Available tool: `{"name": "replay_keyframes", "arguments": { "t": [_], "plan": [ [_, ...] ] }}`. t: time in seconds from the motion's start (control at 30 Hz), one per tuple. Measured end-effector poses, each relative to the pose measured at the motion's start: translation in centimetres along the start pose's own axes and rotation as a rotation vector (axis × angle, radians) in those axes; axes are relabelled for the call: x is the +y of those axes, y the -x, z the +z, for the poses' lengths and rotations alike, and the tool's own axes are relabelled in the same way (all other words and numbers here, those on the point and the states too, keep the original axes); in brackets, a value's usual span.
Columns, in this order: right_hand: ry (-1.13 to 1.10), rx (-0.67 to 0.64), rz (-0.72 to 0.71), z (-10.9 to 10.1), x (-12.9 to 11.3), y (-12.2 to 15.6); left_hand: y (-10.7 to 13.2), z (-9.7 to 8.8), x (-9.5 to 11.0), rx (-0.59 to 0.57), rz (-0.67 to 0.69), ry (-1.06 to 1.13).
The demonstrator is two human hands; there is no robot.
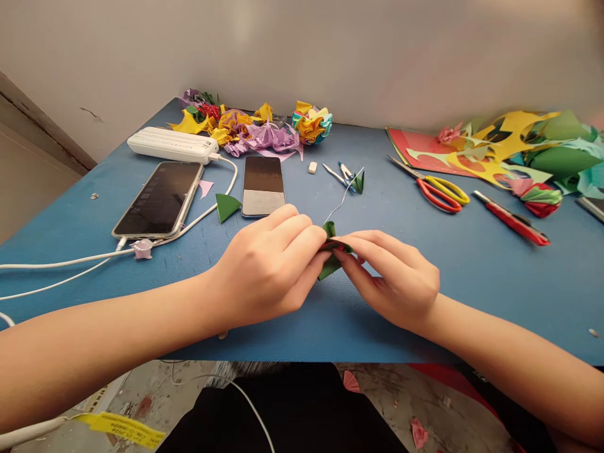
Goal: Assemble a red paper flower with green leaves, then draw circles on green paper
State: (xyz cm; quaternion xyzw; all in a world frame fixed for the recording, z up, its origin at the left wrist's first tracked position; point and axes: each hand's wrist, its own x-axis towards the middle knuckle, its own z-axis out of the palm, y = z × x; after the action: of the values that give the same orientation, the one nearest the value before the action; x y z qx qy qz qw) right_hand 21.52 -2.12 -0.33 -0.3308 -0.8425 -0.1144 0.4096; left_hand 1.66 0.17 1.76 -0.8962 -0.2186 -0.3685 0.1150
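My left hand (278, 264) pinches a folded piece of dark green paper (330, 270) above the near part of the table. On its other side, my right hand (391, 274) grips the same paper between thumb and fingers. The paper is curled at its top and edges, and a little red shows in the fold. A thin white wire or thread (340, 204) runs from behind it toward a compass (346, 176) and a small green paper piece (359, 182). Left of my hands lies a green paper wedge (227, 207), beside a phone (263, 185) showing a timer.
On the blue table (472, 277) lie scissors (441, 189), a red cutter (512, 218), an eraser (312, 167), and a second phone (159, 198) cabled to a white power bank (172, 146). Paper flowers (312, 123) line the back; cut paper sheets (504, 148) lie right.
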Motion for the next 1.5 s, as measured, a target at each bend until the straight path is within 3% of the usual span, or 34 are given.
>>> {"name": "replay_keyframes", "arguments": {
  "t": [0.3, 0.57, 0.73, 0.83, 1.03, 1.27, 1.5],
  "plan": [
    [0.008, 0.005, -0.007, 0.21, -0.31, 0.23, -0.01, -0.1, 0.07, -0.06, -0.157, 0.047],
    [0.024, 0.027, -0.007, 0.27, -0.37, 0.28, 0.09, -0.11, 0.15, -0.041, -0.183, 0.085],
    [0.021, -0.007, -0.008, 0.29, -0.33, 0.31, 0.22, 0.22, 0.45, -0.015, -0.235, 0.26],
    [-0.012, -0.016, -0.004, 0.3, -0.33, 0.29, 0.26, 0.38, 0.44, 0.026, -0.199, 0.285],
    [-0.114, -0.057, 0.008, 0.21, -0.31, 0.27, 0.19, 0.26, 0.34, -0.001, -0.1, 0.133],
    [-0.063, -0.071, -0.033, 0.29, -0.19, 0.12, 0.14, 0.32, 0.27, -0.043, 0.006, -0.029],
    [-0.034, -0.114, -0.061, 0.23, -0.13, -0.11, 0.21, 0.38, 0.17, -0.033, 0.04, -0.032]
  ]
}}
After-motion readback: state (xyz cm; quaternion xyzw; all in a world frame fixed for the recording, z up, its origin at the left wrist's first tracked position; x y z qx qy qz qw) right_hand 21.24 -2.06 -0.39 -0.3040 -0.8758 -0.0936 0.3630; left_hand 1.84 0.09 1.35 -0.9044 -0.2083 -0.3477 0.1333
